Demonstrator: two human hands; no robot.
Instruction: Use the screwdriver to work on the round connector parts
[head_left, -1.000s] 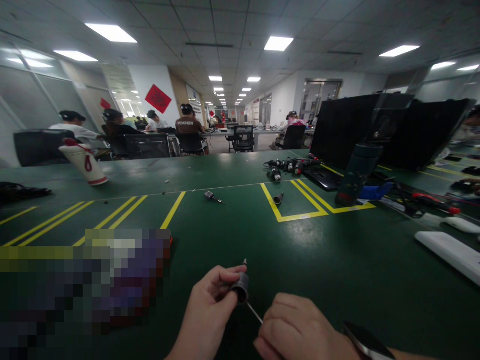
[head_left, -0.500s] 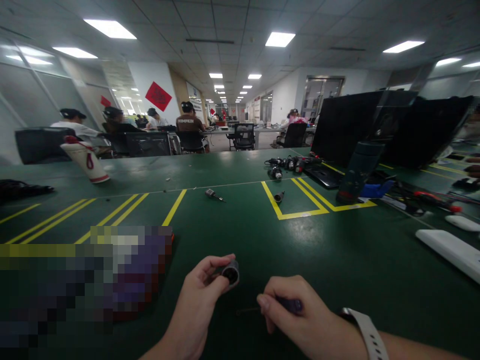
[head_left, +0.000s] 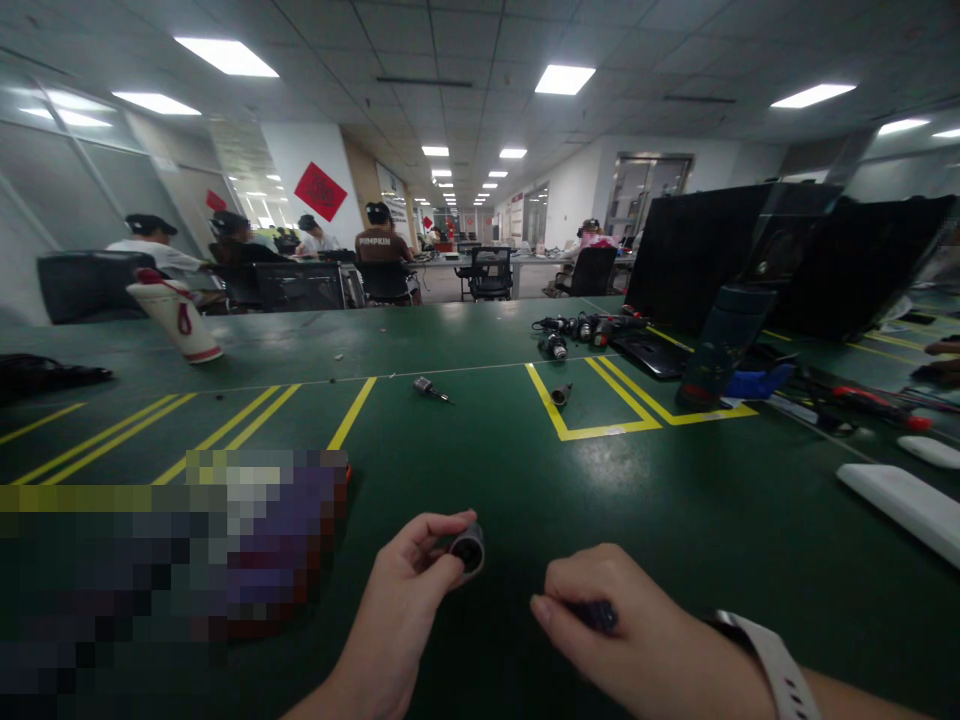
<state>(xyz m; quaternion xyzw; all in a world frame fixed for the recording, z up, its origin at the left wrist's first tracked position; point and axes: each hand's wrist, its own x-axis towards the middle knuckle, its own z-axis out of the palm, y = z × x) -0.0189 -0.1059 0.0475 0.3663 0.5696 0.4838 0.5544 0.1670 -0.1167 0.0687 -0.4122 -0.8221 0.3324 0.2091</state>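
Note:
My left hand pinches a small black cylindrical part with a silver rim, its open end turned toward me, just above the green table. My right hand, a white watch band on its wrist, is closed around the dark handle of a small tool; the tool's shaft is hidden. The two hands are a short way apart, the right one to the right of the part.
A small screwdriver bit and a short metal part lie farther out by yellow floor-tape lines. A dark bottle, black monitors, cables and tools crowd the right. A white cup stands left. People sit at desks beyond.
The thin shaft that passed through the black part has come out. My right hand has drawn back to the right with the tool, and the left has turned the part's opening toward me.

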